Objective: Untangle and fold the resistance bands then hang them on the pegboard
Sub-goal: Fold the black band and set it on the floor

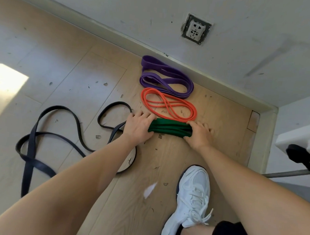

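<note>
Folding step — left grip, right grip each curled round an end of green band; next, likely — untangle black band.

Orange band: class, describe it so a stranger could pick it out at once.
Below the wall socket, three folded bands lie in a row. The orange band is the middle, thinnest one, between the purple band and the green band.
</note>
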`<state>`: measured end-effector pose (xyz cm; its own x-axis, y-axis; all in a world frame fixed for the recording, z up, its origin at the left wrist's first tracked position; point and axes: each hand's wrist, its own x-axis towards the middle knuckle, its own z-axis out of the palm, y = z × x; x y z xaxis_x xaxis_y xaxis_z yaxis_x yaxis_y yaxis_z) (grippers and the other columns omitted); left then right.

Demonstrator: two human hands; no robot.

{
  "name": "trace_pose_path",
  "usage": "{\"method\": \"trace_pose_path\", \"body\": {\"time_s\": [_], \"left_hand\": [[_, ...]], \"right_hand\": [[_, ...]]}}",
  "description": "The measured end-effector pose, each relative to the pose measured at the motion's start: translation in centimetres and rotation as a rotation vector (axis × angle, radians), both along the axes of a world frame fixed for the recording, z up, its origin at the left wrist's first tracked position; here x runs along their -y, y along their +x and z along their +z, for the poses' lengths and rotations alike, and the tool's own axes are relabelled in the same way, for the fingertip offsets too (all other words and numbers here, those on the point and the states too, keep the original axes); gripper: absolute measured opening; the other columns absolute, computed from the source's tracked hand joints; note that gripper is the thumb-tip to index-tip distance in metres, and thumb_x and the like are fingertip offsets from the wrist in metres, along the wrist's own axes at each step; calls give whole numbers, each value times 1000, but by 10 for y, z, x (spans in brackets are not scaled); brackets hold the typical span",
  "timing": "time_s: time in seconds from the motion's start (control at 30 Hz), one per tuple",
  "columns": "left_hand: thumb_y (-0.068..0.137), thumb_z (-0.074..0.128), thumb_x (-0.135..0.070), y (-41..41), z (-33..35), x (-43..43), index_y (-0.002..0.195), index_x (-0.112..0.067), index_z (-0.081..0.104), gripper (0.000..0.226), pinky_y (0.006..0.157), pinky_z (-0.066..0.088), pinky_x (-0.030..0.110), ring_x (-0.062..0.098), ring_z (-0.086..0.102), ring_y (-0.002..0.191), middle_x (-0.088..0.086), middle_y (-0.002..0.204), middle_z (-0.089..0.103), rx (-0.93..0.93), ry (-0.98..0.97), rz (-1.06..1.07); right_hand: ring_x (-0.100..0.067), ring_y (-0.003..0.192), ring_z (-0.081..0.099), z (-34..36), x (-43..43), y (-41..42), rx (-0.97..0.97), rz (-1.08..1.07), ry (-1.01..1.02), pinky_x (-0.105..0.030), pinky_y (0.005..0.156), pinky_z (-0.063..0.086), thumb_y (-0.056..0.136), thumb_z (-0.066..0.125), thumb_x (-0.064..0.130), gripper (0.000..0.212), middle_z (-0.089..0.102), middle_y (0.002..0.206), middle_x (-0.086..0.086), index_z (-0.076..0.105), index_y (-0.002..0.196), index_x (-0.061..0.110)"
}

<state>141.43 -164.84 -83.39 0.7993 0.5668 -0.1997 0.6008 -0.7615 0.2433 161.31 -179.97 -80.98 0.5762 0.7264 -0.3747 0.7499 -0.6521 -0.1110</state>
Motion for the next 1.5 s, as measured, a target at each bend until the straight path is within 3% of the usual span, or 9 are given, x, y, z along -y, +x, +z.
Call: {"method": "trace_pose_path", "body": {"time_s": [0.17,0.27,0.5,0.63,0.77,1.0,1.2,1.4,1.5], "left_hand": [[71,76,-64,-12,-10,14,160,-35,13,113,108,35,49,35,34,134,10,155,32,1,-131,113],[67,80,-66,-33,-6,19,162,-32,9,123,113,32,48,32,29,138,8,158,27,70,-173,85],[87,69,-31,-97,1,15,140,-22,53,56,96,50,37,23,52,121,1,132,56,288,-77,360],[94,65,-35,-126,1,5,137,-21,47,49,88,52,40,25,54,118,3,132,52,84,-185,561],[102,49,-33,-144,13,-7,107,-21,61,18,74,49,38,24,59,93,2,105,65,-36,-282,596],[99,59,-25,-166,90,-36,101,-15,64,11,74,59,36,19,72,77,1,84,77,310,-653,722],[89,75,-22,-182,213,-57,100,-17,71,13,75,59,38,20,70,77,5,83,75,335,-497,520],[93,73,-25,-196,331,-51,99,-22,74,7,65,44,20,-3,58,64,-18,69,68,416,-354,359],[96,69,-29,-205,379,-43,102,-26,75,9,75,50,37,17,64,83,-3,88,73,483,-282,311]], "right_hand": [[-31,135,33,1,-6,-4,0,20,-95,-47,103,30,73,82,51,98,41,150,-3,29,153,28],[-30,140,27,1,-6,-8,-27,63,-68,-48,107,28,69,84,55,114,31,157,-3,18,157,27],[-27,151,8,8,-19,-23,-72,156,-85,-52,119,16,65,86,54,130,9,166,3,2,161,27],[-28,151,10,20,-29,-35,-88,158,-32,-54,121,16,71,82,53,118,15,165,1,10,161,27],[-25,145,23,41,-51,-59,-104,193,109,-52,117,20,78,77,45,90,35,156,1,32,154,27],[-27,137,38,110,-107,-114,-287,346,196,-50,112,31,84,72,36,66,51,143,1,48,145,26],[-10,109,51,189,-134,-154,-453,516,283,-27,93,44,86,74,26,65,57,133,0,49,145,22],[-11,101,62,289,-146,-182,-587,646,330,-28,86,53,83,81,36,61,60,116,6,56,137,25],[-2,86,61,336,-146,-195,-588,697,412,-22,77,48,82,82,34,45,66,102,7,66,122,22]]}}
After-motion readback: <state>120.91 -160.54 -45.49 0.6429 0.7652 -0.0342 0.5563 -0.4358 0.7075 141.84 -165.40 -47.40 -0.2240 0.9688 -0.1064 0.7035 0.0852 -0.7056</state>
